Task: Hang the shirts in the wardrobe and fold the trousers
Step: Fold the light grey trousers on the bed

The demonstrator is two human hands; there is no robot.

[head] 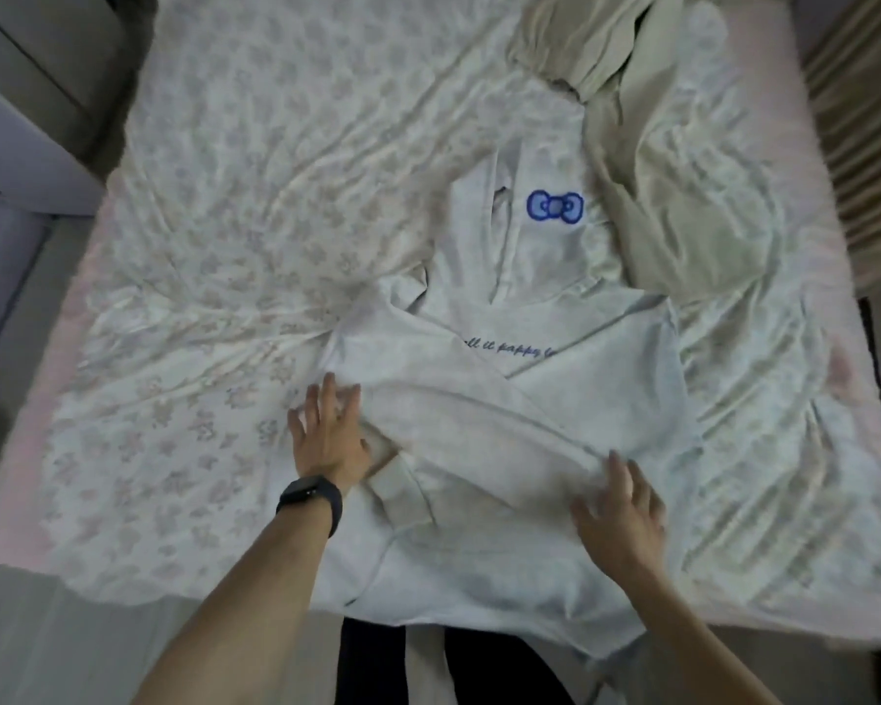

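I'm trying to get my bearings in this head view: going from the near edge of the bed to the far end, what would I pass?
Black wristwatch → left hand → purple lettering on the white top → blue bow → crumpled beige garment.

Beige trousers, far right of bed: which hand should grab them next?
Right, probably. The right hand rests on the right side of the hoodie, the side the beige trousers lie on. The left hand sits at its left edge and would have to cross over.
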